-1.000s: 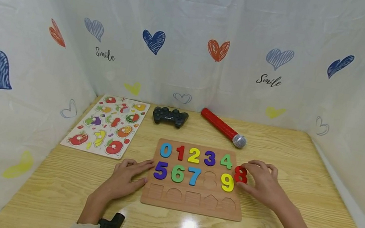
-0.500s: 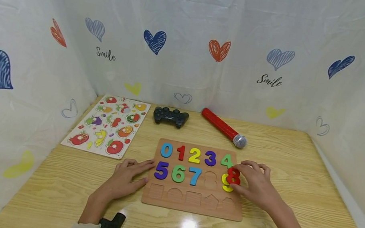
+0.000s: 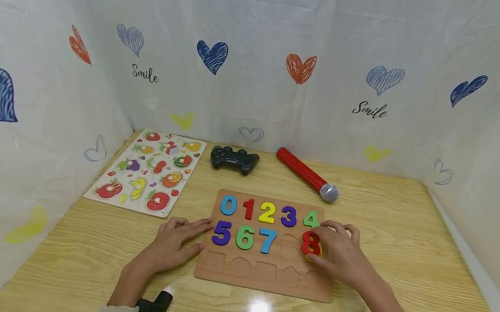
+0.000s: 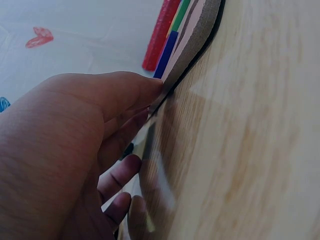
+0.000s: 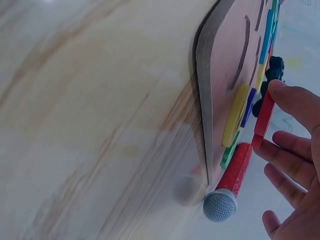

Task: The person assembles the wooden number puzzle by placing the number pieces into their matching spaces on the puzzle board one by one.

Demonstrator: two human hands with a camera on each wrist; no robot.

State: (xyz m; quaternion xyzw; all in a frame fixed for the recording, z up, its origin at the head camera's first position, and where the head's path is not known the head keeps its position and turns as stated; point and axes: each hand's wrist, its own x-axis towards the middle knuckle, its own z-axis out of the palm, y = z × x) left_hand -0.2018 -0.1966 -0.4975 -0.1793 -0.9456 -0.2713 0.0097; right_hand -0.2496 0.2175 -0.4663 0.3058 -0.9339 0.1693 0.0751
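My right hand point(image 3: 342, 253) pinches a red number 8 piece point(image 3: 311, 243) between thumb and fingers. In the right wrist view the red piece point(image 5: 264, 117) is raised above the wooden number board point(image 5: 225, 60), over the yellow 9 point(image 5: 236, 115). From the head view the 8 covers most of that 9. Just left of it lies the bare 8-shaped recess point(image 3: 288, 245). My left hand point(image 3: 175, 243) rests at the left edge of the board point(image 3: 228, 278), fingers fairly straight, thumb and fingertips touching the edge. Numbers 0 to 7 sit in their slots.
Left of the board lies a fruit puzzle board point(image 3: 126, 201). Behind stand a black game controller point(image 3: 233, 160) and a red microphone point(image 3: 304, 172) with a silver head. A row of bare shape recesses point(image 3: 265, 271) runs along the board's front. White heart-printed curtains point(image 3: 250, 100) surround the table.
My right hand has carried the red 8 leftward from beside the board's right edge to over the yellow 9. The left hand has stayed at the board's left edge.
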